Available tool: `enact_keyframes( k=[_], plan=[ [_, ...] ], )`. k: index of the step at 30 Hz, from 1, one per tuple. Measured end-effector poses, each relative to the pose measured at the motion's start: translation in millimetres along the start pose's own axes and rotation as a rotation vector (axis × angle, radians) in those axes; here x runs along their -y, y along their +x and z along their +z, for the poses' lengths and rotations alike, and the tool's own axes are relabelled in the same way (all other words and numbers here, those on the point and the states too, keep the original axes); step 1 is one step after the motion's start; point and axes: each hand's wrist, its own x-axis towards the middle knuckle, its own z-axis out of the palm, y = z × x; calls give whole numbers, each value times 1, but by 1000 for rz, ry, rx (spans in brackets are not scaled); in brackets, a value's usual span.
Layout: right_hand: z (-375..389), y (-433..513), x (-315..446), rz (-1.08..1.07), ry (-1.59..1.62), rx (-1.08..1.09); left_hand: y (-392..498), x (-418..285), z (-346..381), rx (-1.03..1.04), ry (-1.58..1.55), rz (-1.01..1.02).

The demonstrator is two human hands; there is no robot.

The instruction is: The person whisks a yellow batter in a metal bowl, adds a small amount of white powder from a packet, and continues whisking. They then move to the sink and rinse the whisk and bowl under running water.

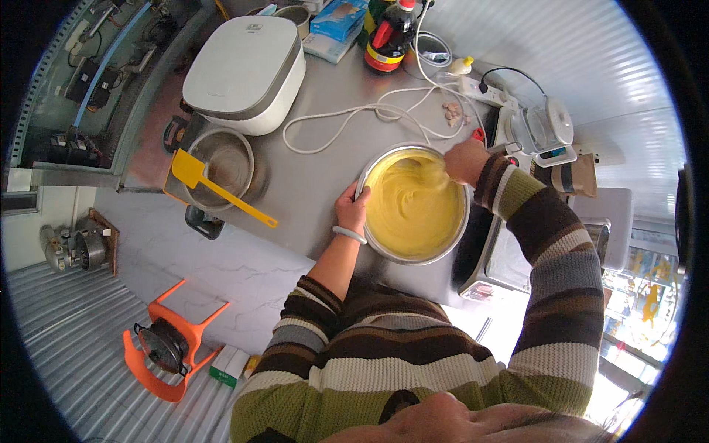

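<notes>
A metal mixing bowl (378, 247) stands on the steel worktop in front of me, filled with smooth yellow batter (407, 216) marked by swirl lines. My left hand (353, 209) grips its left rim, thumb over the edge and fingers outside. At the upper right of the bowl, my right hand (467, 160) is closed around a stirring tool. Its wire-like head, which looks like a whisk (429, 173), is blurred in the batter. A red handle end (478, 134) sticks out above that fist; the rest of the handle is hidden.
A yellow spatula (221, 195) lies across an empty metal bowl (235, 158) at the left. Behind stands a white appliance (243, 66). A white cable (332, 113) loops beyond the bowl, near a dark sauce bottle (390, 39). A glass kettle (534, 130) and black-topped cooker (476, 249) are at right.
</notes>
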Motion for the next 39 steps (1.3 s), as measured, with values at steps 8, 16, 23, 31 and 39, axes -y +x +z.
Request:
enact_keyframes(
  k=[8, 16, 23, 31, 39],
  plan=[
    [63, -54, 70, 284, 1479, 1069, -3, -5, 7, -43, -60, -7],
    [75, -29, 181, 83, 3247, -20, -4, 0, -2, -36, -74, -126],
    [74, -132, 152, 730, 2611, -35, 1, 8, -3, -21, -41, -113],
    [65, -218, 158, 420, 2068, -653, -5, -3, 1, 8, 15, -82],
    [138, -139, 212, 601, 1458, -547, -7, -6, 2, 42, -119, -159]
  ],
)
